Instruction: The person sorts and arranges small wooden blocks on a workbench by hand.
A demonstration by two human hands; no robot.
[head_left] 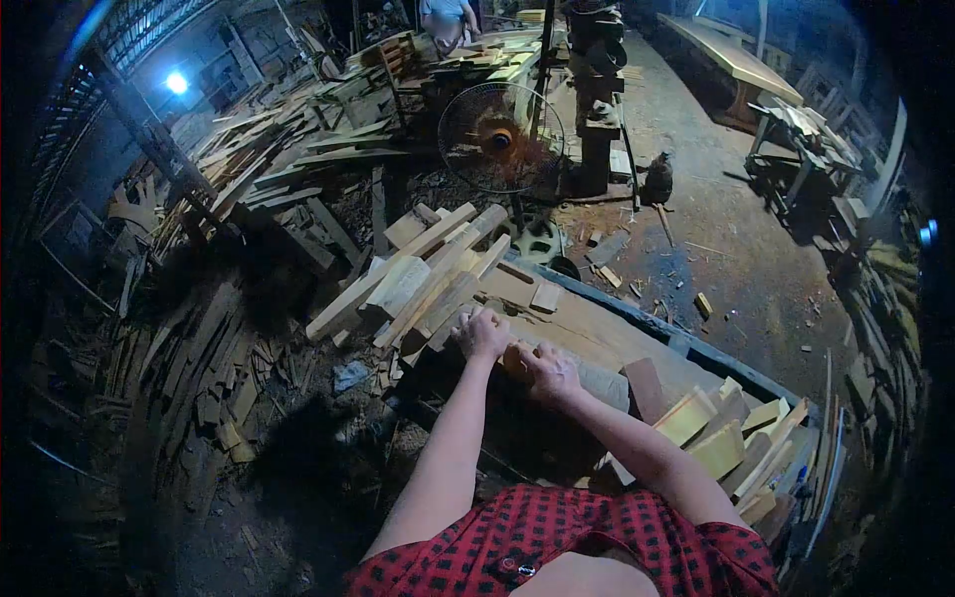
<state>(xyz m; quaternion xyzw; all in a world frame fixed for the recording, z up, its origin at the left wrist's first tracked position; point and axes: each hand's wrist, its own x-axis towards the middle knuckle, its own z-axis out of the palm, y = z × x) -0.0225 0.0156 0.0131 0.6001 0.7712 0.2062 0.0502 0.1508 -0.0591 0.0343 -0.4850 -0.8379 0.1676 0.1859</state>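
Observation:
A wooden board (602,383) lies along the near side of the workbench (587,323), slanting from centre to right. My right hand (550,373) is closed around it, fingers curled over its upper side. At the board's left end is my left hand (482,333), its fingers bent and closed there; the hand itself hides the exact contact. Just beyond my left hand, long planks (428,279) are stacked crosswise on the bench's far left end. A small wood block (545,297) rests on the bench top past my hands.
Short wood offcuts (716,443) are piled at the bench's right end. A round caged fan (500,139) stands beyond the bench. Loose lumber (298,159) covers the left background, where a person (448,20) is at the far end. Scraps dot the floor (716,259) at right.

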